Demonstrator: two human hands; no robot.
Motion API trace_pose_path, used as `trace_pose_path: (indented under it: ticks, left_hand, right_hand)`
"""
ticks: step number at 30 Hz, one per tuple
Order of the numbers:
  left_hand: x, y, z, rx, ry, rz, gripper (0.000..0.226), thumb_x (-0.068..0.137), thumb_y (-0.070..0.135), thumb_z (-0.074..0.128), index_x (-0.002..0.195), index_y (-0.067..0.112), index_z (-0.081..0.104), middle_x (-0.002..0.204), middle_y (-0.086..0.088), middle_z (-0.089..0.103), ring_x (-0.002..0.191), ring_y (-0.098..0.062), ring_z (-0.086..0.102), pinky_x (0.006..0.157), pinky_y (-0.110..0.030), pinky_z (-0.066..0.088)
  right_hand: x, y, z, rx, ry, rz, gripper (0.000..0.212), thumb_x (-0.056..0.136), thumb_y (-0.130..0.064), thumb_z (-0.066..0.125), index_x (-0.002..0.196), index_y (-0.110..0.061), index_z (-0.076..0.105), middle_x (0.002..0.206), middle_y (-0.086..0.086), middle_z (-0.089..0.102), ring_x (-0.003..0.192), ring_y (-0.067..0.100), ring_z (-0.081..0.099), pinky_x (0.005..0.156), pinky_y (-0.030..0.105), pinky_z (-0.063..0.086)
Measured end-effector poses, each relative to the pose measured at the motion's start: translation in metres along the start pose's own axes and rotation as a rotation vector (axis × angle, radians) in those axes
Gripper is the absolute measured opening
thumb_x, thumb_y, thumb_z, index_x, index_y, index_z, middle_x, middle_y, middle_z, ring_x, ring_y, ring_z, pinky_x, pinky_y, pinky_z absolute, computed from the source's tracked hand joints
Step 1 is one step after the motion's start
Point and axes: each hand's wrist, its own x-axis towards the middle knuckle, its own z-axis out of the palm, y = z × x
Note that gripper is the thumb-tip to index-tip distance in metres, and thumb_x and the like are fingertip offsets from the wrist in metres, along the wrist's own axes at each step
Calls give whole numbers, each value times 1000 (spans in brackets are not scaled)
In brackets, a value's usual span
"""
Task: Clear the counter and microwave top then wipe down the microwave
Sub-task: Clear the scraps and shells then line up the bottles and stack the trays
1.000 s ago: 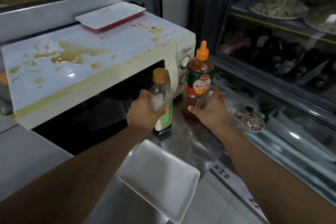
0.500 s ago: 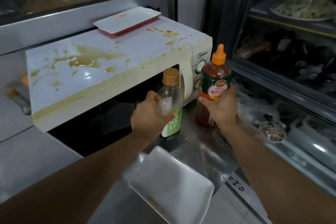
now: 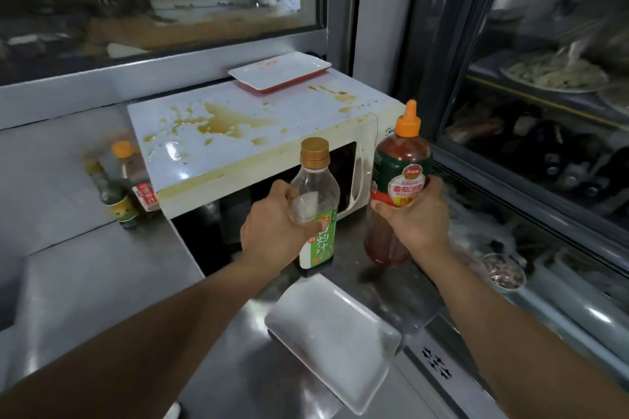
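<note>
A white microwave (image 3: 238, 133) with brown sauce stains on its top stands on the steel counter (image 3: 102, 269). A white and red tray (image 3: 279, 73) lies on its back right corner. My left hand (image 3: 272, 231) grips a clear bottle with a gold cap and green label (image 3: 318, 211) in front of the microwave door. My right hand (image 3: 417, 214) grips a red sauce bottle with an orange nozzle (image 3: 400, 163), held beside the control panel. A white rectangular plate (image 3: 333, 340) lies on the counter below both hands.
Two small bottles (image 3: 117, 194) stand on the counter left of the microwave. A glass-fronted display fridge (image 3: 544, 112) with plates of food fills the right side. A small round dish (image 3: 503, 270) sits behind the glass at the right. A window runs behind the microwave.
My right hand has closed round the red sauce bottle. Both bottles have risen a little from the counter. The view has shifted, bringing the two small bottles at the left into sight.
</note>
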Motion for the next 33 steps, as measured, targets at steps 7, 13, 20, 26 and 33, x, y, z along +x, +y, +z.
trace_pose_path:
  ticks: [7,13,20,26,33]
  left_hand:
    - [-38,-13,-55,22,67,-36,50,60,46,82,90,24,47,80,8,60,77,-17,60,67,-38,53]
    - [-71,-40,-107,38,121,-96,51,59,47,83,85,23,47,74,7,57,75,-19,59,63,-33,48]
    - [-95,-77,-177,-4,170,-145,55,60,44,84,99,24,51,88,7,62,81,-14,60,70,-30,48]
    - [-98,-119,-235,12,213,-160,53,58,46,84,94,24,51,85,6,63,80,-15,62,70,-35,52]
    - [-95,-177,-297,9,195,-162,53,60,44,83,98,23,52,89,2,64,83,-18,62,72,-35,53]
  right_hand:
    - [-47,-53,-5,-36,-56,-22,84,52,-48,86,114,-14,41,114,8,60,102,29,61,82,43,54]
    - [-87,-100,5,-41,-145,-87,86,53,-52,84,118,-15,40,109,3,59,95,25,62,76,38,54]
    - [-137,-161,23,-57,-217,-169,88,52,-57,80,116,-15,38,107,3,59,94,24,62,75,41,55]
    - [-182,-215,46,-57,-242,-192,85,54,-59,79,114,-17,37,107,1,57,94,21,60,75,39,54]
    - [-233,-267,97,-75,-240,-168,83,53,-61,79,110,-19,37,104,1,58,92,22,63,77,44,56]
